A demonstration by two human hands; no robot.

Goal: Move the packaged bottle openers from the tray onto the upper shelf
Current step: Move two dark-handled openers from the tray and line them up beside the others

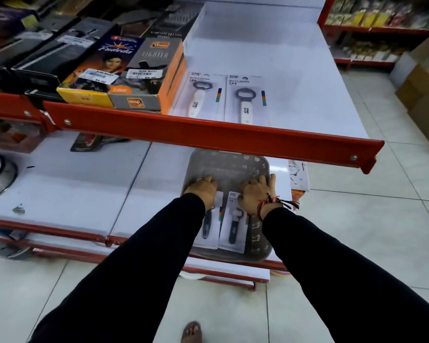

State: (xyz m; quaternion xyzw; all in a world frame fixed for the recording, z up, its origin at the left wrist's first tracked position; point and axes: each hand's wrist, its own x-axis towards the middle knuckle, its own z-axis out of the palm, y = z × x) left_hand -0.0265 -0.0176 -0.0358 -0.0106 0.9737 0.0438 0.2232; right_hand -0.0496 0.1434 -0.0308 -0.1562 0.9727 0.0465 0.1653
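White glossy shelf (270, 58), carded openers (245, 100)

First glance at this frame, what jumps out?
The long red shelf rail cuts across the middle. Just behind it, two packaged white-handled bottle openers lie side by side on the white upper shelf. Below, the left hand and right hand reach into a grey tray holding two dark-handled packaged openers.

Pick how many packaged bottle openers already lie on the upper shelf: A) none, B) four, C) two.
C: two white-handled packaged bottle openers lie side by side on the upper shelf, right of the orange lighter box; two more remain in the tray.
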